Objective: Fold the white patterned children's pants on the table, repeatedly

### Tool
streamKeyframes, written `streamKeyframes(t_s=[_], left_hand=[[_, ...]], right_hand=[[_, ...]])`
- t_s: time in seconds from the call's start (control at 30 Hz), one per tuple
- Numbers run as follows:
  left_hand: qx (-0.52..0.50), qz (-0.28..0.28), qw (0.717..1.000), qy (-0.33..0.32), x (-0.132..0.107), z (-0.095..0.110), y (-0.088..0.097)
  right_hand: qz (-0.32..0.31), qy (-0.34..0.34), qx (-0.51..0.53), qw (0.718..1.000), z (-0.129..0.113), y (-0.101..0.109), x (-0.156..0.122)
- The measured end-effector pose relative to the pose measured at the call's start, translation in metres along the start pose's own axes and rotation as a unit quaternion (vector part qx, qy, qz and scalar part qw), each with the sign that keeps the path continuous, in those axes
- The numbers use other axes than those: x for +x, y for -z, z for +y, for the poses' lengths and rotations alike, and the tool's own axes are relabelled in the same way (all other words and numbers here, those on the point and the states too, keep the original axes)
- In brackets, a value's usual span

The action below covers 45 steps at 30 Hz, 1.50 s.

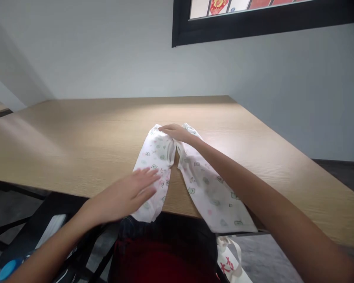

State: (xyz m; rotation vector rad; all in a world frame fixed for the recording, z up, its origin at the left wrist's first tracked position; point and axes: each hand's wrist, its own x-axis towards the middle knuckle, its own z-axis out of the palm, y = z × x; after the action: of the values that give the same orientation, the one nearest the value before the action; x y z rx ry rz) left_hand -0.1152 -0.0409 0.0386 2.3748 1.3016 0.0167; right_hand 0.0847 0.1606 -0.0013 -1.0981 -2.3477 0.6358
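A pair of small white pants (pixel 153 151) with a green and pink animal print lies spread on the wooden table, waist end away from me. Both legs point toward me, and their ends hang over the table's front edge. My right hand (pixel 175 131) rests flat across the top of the pants, fingers stretched to the left. Over the left leg, my left hand (pixel 126 194) has its fingers out and is slightly blurred; whether it touches the cloth I cannot tell. My right forearm hides part of the right leg's outer side.
The wooden table (pixel 85 137) reaches back to a pale wall (pixel 106 51) with a dark-framed window (pixel 183 27). Below the front edge are a white bag with red writing (pixel 228 261), a blue cap (pixel 10 269) and a black seat (pixel 47 212).
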Motion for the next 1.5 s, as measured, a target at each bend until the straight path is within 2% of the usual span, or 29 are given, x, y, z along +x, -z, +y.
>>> streamKeyframes(t_s=[0.07,0.13,0.23,0.3,0.33,0.4,0.53,0.6,0.67,0.73,0.8,0.87,0.97,1.07,1.1,1.17,1.23,1.3,1.4,1.5], left_hand=[[0.014,0.028,0.999,-0.038,0.045,0.002,0.007],[0.05,0.04,0.994,-0.091,0.096,0.008,0.01],[0.095,0.052,0.986,-0.128,0.159,0.022,0.008],[0.094,0.061,0.984,-0.137,0.177,0.034,0.002],[0.092,0.064,0.983,-0.144,0.177,0.04,-0.002],[0.086,0.062,0.98,-0.168,0.161,0.055,-0.015],[0.078,0.018,0.966,-0.245,0.086,0.08,-0.056],[0.073,0.037,0.962,-0.259,0.052,0.088,-0.078],[0.08,0.077,0.96,-0.257,0.032,0.095,-0.095],[0.091,0.115,0.959,-0.241,0.032,0.103,-0.104],[0.098,0.139,0.963,-0.211,0.046,0.113,-0.105],[0.105,0.153,0.967,-0.176,0.066,0.125,-0.103],[0.116,0.148,0.966,-0.178,0.09,0.136,-0.097],[0.061,0.125,0.967,-0.213,0.09,0.134,-0.089],[0.021,0.135,0.971,-0.197,0.084,0.13,-0.084],[-0.068,0.19,0.972,-0.116,0.066,0.118,-0.072],[-0.121,0.261,0.958,0.011,0.041,0.1,-0.059],[-0.118,0.299,0.938,0.129,0.013,0.078,-0.049],[-0.087,0.268,0.93,0.236,-0.024,0.047,-0.042],[-0.089,0.192,0.935,0.286,-0.047,0.024,-0.041]], right_hand=[[0.068,-0.007,0.072,0.995,0.016,0.014,-0.023],[0.085,-0.016,0.102,0.991,0.035,0.025,-0.043],[0.045,-0.039,0.097,0.993,0.062,0.035,-0.06],[0.001,-0.045,0.059,0.997,0.074,0.035,-0.063],[-0.019,-0.04,0.029,0.999,0.078,0.034,-0.062],[-0.044,-0.023,-0.043,0.998,0.083,0.03,-0.059],[-0.06,-0.048,-0.165,0.983,0.081,0.023,-0.052],[-0.058,-0.075,-0.191,0.977,0.078,0.021,-0.052],[-0.047,-0.09,-0.196,0.975,0.074,0.021,-0.053],[-0.023,-0.086,-0.172,0.981,0.072,0.022,-0.055],[0.026,-0.074,-0.111,0.991,0.071,0.023,-0.057],[0.096,-0.096,-0.028,0.99,0.072,0.025,-0.059],[0.195,-0.186,0.102,0.958,0.075,0.028,-0.06],[0.217,-0.252,0.218,0.918,0.076,0.035,-0.058],[0.216,-0.255,0.24,0.912,0.074,0.039,-0.056],[0.222,-0.225,0.263,0.911,0.064,0.047,-0.047],[0.227,-0.175,0.261,0.922,0.045,0.053,-0.03],[0.209,-0.157,0.214,0.941,0.02,0.05,-0.006],[0.16,-0.178,0.115,0.964,-0.018,0.024,0.032],[0.129,-0.172,0.077,0.973,-0.039,-0.021,0.054]])
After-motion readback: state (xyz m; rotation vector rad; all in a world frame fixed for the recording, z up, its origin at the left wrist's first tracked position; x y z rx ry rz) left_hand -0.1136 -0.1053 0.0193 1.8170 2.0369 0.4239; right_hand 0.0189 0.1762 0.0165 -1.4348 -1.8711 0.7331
